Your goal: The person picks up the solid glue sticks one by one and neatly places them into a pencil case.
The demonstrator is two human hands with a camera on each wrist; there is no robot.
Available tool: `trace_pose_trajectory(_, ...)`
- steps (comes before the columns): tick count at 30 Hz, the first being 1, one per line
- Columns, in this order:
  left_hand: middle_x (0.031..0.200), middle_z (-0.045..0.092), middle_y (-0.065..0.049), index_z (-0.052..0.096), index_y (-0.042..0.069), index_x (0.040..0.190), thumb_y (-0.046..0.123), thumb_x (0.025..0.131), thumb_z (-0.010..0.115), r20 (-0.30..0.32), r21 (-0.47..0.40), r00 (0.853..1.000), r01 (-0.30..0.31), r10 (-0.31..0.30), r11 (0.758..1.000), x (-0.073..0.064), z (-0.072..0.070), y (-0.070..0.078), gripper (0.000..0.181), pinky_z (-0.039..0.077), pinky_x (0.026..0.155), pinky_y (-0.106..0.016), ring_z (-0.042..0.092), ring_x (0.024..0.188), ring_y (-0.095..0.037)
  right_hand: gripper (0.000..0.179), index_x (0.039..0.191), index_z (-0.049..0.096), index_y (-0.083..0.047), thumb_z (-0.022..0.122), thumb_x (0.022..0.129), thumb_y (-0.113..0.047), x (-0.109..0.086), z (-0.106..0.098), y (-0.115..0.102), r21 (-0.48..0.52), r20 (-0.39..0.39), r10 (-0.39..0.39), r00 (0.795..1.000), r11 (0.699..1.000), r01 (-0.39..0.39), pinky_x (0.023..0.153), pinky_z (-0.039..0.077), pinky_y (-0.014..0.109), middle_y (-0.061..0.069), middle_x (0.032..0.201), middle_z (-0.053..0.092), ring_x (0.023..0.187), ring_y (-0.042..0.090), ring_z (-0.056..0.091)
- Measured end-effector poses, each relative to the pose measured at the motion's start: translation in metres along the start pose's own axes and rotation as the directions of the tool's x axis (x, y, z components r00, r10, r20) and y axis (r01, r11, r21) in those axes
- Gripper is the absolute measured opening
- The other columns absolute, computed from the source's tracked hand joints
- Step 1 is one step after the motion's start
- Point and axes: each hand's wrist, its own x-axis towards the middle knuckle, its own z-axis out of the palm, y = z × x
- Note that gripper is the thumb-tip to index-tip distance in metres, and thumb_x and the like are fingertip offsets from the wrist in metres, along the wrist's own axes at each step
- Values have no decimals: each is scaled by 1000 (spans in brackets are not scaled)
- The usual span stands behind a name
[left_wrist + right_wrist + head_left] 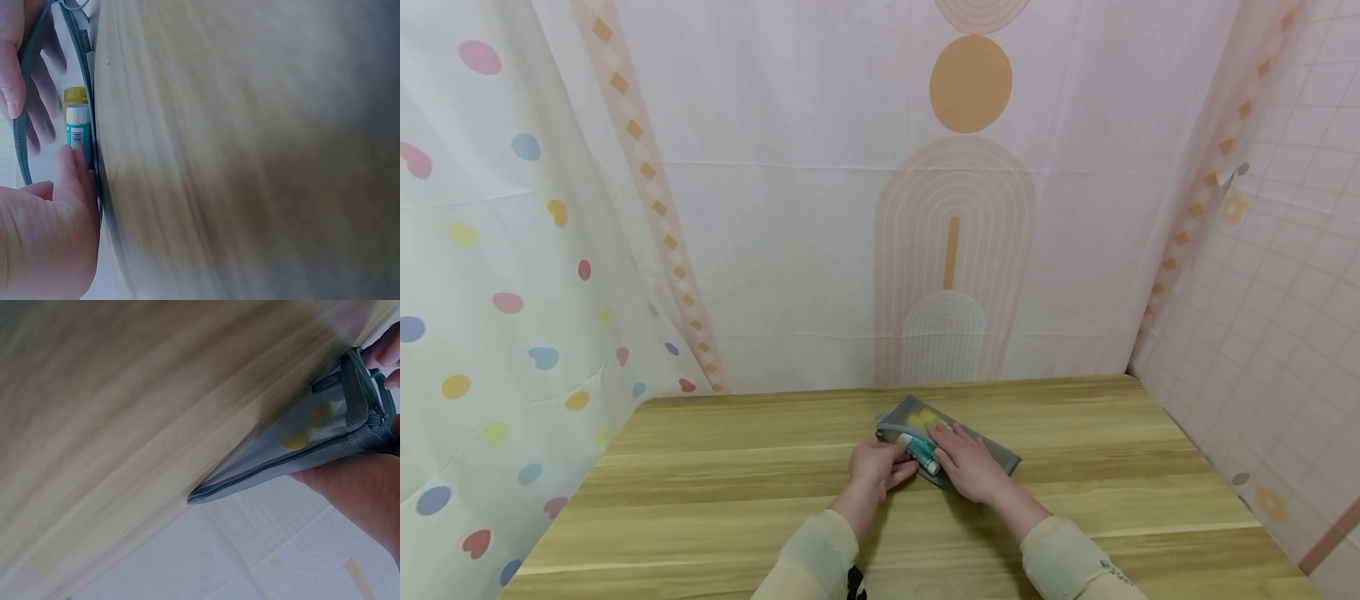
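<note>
A grey mesh zip pouch [1000, 454] lies at an angle on the table, its zipped side gaping in the left wrist view. Fingers of my left hand [874, 468] are at this mouth, holding the lower end of a green glue stick [923, 455] with a white cap. My right hand [970, 467] grips the pouch, fingers spread across its mesh. Through the weave in the right wrist view, a yellow item [297, 439] shows; its kind is unclear. The left hand's thumb is partly hidden.
Wood-grain tabletop [722, 483] surrounds the pouch. Patterned cloths hang behind the table and along both sides, among them a dotted one [490, 350] on the left.
</note>
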Motion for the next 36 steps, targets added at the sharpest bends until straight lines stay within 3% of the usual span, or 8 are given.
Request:
trace_pose_trajectory(14, 107, 60, -37, 39, -27, 128, -11, 95, 51, 24, -52, 1000, -16, 18, 999, -4, 6, 0, 38, 59, 80, -32, 70, 83, -28, 41, 145, 47, -1, 45, 106, -14, -1, 0, -1, 1, -5, -21, 1000, 1000, 21, 108, 19, 73, 22, 149, 43, 140, 48, 27)
trace_pose_trajectory(23, 99, 63, -28, 40, -25, 129, -9, 97, 48, 46, -78, 999, -17, 20, 997, -2, 7, -2, 36, 58, 82, -31, 70, 81, -23, 41, 144, 48, 0, 45, 106, -13, 0, 0, -1, -8, 3, -34, 999, 999, 34, 108, 19, 73, 21, 149, 44, 140, 48, 28)
trace_pose_trajectory(36, 110, 61, -33, 38, -28, 130, -6, 99, 50, 74, -82, 997, -11, 17, 997, -4, 0, 1, 40, 57, 85, -32, 70, 91, -26, 42, 142, 53, -4, 54, 103, -19, -6, -3, -7, -65, 31, -44, 999, 997, 46, 108, 19, 73, 21, 149, 43, 140, 48, 28)
